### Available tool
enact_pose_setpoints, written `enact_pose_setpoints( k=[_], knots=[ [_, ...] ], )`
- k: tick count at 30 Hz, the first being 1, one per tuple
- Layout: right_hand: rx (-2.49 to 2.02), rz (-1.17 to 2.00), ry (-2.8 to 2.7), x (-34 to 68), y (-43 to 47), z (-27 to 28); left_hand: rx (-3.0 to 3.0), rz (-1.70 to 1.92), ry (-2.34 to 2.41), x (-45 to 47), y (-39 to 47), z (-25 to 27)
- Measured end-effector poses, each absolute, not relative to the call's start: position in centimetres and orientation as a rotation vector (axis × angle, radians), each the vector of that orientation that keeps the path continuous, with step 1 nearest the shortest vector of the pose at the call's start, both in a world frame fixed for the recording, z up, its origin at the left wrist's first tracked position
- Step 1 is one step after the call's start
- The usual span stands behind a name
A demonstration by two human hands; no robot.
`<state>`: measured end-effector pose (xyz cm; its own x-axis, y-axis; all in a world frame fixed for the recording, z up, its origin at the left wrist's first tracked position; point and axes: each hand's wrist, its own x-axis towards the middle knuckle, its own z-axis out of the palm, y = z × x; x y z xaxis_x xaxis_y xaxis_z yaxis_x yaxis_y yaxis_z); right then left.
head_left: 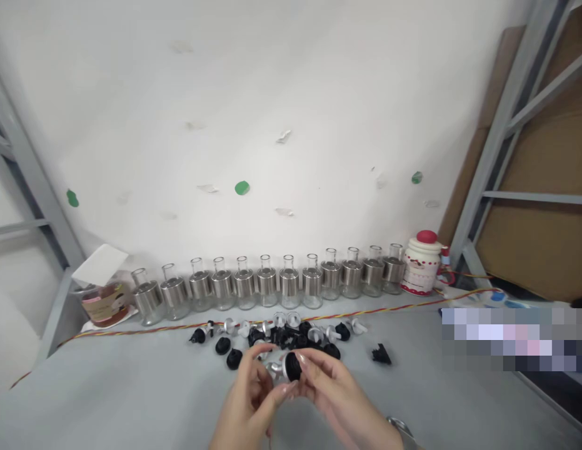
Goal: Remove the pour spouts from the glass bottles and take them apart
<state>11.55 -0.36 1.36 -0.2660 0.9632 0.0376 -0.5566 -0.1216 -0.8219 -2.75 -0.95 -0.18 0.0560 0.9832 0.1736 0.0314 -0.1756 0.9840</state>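
Note:
Low in the view, my left hand has its fingers curled about a pale, clear-looking spout piece. My right hand pinches a black ribbed round cap between thumb and fingers. Cap and spout piece meet end to end between the hands; whether they are fastened cannot be seen. Just beyond my hands lies a loose pile of similar black parts and clear parts. Two black round caps lie left of the pile, and a black angular part lies apart on the right.
Several glass bottles with metal sleeves stand in a row along the wall. A labelled jar is at the left end, a white canister with a red knob at the right. A twisted red-yellow wire crosses the grey table.

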Motion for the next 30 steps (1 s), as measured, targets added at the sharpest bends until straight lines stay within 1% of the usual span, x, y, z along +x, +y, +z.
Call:
enact_pose_setpoints(
  k=[3, 8, 15, 30],
  knots=[
    [-0.719, 1.558, -1.033, 11.6, -0.2, 0.9, 1.438, 1.341, 1.186, -2.8, -1.1, -0.2],
    [-0.791, 1.381, -1.281, 11.3, -0.6, 0.5, 1.536, 1.103, 1.132, -2.4, -1.6, -0.2],
    [-0.833, 1.376, -1.369, 10.9, -0.9, 0.8, 1.485, 1.1, 1.161, -2.1, -1.8, -0.3],
    [-1.053, 1.375, -1.278, 9.8, -1.6, -1.1, 1.662, 1.126, 1.144, -2.4, -2.4, 0.0]
  ],
)
